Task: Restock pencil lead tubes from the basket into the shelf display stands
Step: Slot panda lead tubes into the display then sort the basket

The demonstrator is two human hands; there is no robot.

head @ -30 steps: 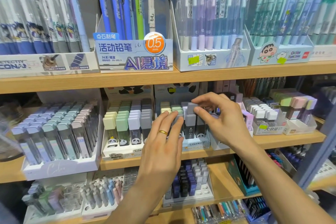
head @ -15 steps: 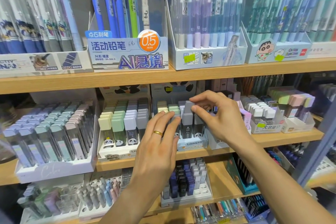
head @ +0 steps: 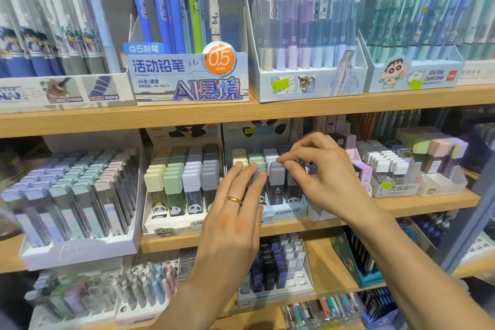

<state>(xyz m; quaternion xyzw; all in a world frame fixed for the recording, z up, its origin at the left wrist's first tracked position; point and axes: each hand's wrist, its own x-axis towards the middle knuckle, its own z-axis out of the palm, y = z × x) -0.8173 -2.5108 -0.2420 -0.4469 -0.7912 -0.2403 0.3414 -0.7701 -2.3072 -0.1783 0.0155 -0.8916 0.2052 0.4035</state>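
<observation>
Mid-frame, a grey-capped lead tube (head: pixel 276 182) is pinched by the right hand (head: pixel 325 171); the left hand (head: pixel 235 211) is laid flat, fingers straight, against the panda display stand (head: pixel 285 213).

The right hand's fingers (head: pixel 288 162) touch the top of a lead tube (head: pixel 276 182) standing in the front row of a panda display stand (head: pixel 284 213) on the middle shelf (head: pixel 428 202). Just left of them the left hand's fingers (head: pixel 247 174) lie across the neighbouring tubes in that stand. Left of both hands sits a second panda stand (head: pixel 174 225), then a wider tube stand (head: pixel 77 249). Right of the fingers stands a small tube box (head: pixel 393 187). Above, on the upper shelf (head: pixel 187 118), stand mechanical pencil boxes (head: pixel 187 83). Below the fingers, a lower shelf (head: pixel 324 273) carries another tube stand (head: pixel 276 292).
</observation>
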